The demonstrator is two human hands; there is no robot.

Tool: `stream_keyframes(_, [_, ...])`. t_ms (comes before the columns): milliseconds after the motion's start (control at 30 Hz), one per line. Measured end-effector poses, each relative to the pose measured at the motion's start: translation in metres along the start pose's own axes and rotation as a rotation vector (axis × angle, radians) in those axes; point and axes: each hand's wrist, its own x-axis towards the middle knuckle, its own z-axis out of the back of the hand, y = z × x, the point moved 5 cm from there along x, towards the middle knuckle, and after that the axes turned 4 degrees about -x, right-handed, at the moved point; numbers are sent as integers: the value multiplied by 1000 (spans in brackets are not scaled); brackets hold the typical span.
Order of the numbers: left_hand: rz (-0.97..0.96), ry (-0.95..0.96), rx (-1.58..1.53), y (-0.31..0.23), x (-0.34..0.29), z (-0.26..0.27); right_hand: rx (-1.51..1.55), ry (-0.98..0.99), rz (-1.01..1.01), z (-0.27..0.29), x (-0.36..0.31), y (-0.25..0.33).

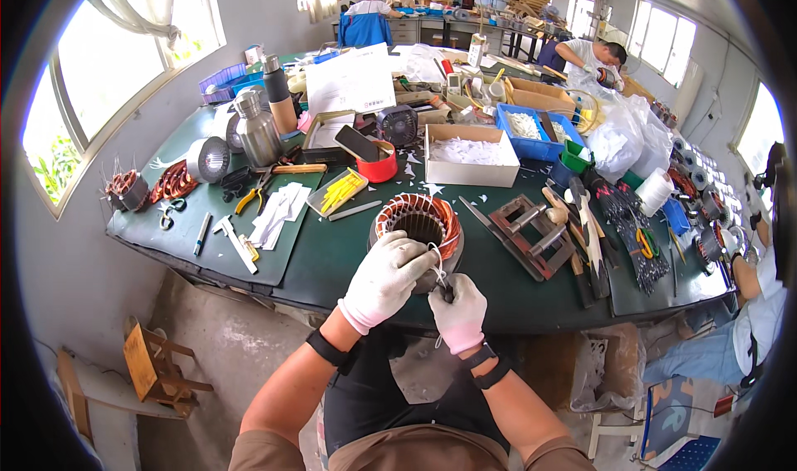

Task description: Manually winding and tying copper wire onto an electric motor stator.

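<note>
A motor stator [451, 218] with a ring of copper windings stands at the table's front edge before me. My left hand [387, 277], in a white glove, curls over its near rim, fingers bent and closed on the windings. A white lacing cord [439, 260] loops at the stator's right front, beside the left fingertips, and a loose end hangs below my right hand. Just right of the stator, my gloved right hand [460, 315] is closed around a small dark handle-like piece [447, 291] next to the cord. Its far end is hidden by the fingers.
Right of the stator lie a metal clamp frame [531, 237] and several wooden-handled tools. Left are paper strips [281, 213], pliers [251, 195] and a yellow-filled tray [338, 191]. Behind stand a red tub [378, 169] and a cardboard box [471, 172]. Co-workers sit farther off.
</note>
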Motion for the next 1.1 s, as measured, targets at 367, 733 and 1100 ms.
stream_keyframes(367, [9, 0, -2, 0, -1, -1, 76, -63, -30, 0, 0, 2])
stream_keyframes(733, [-6, 3, -4, 1, -2, 2, 311, 211, -291, 36, -27, -17])
stream_keyframes(1100, [-8, 8, 4, 1, -2, 0, 610, 635, -698, 135, -77, -26])
